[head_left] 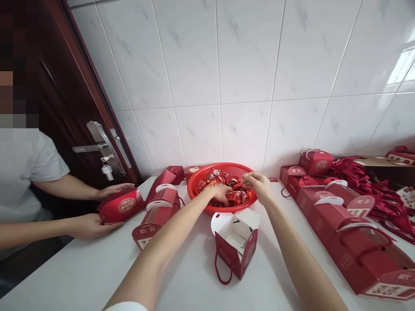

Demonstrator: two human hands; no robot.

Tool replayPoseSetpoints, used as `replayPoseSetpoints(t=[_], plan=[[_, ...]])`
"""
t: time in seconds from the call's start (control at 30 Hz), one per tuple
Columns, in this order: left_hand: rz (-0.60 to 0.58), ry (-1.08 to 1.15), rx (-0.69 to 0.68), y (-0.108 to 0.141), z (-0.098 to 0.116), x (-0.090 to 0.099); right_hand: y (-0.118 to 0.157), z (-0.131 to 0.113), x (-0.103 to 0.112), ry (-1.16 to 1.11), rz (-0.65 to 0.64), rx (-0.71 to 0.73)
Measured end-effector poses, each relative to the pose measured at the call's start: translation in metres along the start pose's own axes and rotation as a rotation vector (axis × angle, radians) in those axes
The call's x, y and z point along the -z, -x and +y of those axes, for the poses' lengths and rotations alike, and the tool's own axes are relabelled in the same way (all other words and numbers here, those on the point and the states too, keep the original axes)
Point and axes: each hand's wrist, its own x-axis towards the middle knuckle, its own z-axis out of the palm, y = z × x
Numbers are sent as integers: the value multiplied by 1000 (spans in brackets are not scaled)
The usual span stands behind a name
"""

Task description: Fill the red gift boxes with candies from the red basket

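Note:
A red plastic basket (193, 179) full of red-wrapped candies (238, 198) stands against the wall. My left hand (220, 194) reaches into it, its bent fingers closed among the wrappers; the tips are partly hidden. At the basket's right side, my right hand (258, 183) hovers over the candies with thumb and fingers pinched together; whatever lies between them is too small to name. In front of the basket stands an open dark red gift box (228, 248) with a white inside, raised flaps and a cord handle hanging down its front.
Another person's hands (94, 224) hold a red box (125, 206) at the left. Closed gift boxes (160, 216) stand left of the basket, and a row of them (340, 233) runs along the right. Dark red ribbons (366, 185) lie piled behind that row.

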Motion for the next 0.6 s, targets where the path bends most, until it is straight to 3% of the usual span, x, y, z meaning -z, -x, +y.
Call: replayPoseSetpoints(t=[0.07,0.17,0.27,0.37,0.5,0.6], plan=[[-15,-30,65,8,3,7,-1,1,2,-20,-8,-4],[109,40,65,20,8,16,-3,2,5,-35,-1,4],[267,262,5,31,10,19,-2,3,3,3,6,26],[338,554,-4,39,9,17,1,4,-3,103,-43,50],[315,760,53,43,9,10,6,4,-13,233,-197,30],[242,807,-1,44,11,7,7,6,-17,250,-284,-8]])
